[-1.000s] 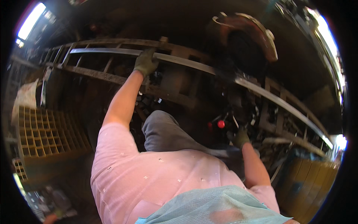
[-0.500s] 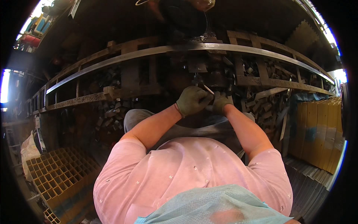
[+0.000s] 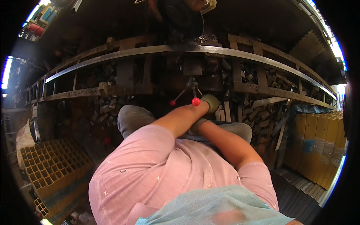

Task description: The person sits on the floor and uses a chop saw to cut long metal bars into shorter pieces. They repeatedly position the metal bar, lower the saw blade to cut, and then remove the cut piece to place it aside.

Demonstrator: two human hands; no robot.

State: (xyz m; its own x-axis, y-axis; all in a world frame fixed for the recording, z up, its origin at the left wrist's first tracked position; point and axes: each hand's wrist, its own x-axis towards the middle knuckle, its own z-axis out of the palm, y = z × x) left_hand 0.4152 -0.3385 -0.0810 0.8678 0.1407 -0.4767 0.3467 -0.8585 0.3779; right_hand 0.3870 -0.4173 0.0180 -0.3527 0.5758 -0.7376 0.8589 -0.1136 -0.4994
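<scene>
My left arm reaches across to the right, and my gloved left hand [image 3: 212, 102] is just right of a spoked clamp handle [image 3: 192, 87] with red ball knobs [image 3: 195, 101]. The glove is beside some short metal pieces [image 3: 224, 111]; its fingers are hidden. Nearer my lap, my gloved right hand [image 3: 195, 128] sits partly behind my left forearm, its fingers out of sight. Beyond the handle, a long silver metal bar [image 3: 262, 56] lies across the frame, passing over the dark vise block [image 3: 192, 68].
A rusty steel frame [image 3: 90, 92] runs left and right under the bar. Metal offcuts [image 3: 264, 116] are heaped beneath it. Stacked yellowish square tubes [image 3: 56, 161] stand at left, more wrapped tubes [image 3: 315, 146] at right. A dark round machine part [image 3: 182, 18] hangs ahead.
My left hand has left the clamp handle and swung right, crossing over my right forearm. My right hand has drawn back toward my lap. The handle's red knobs are now exposed.
</scene>
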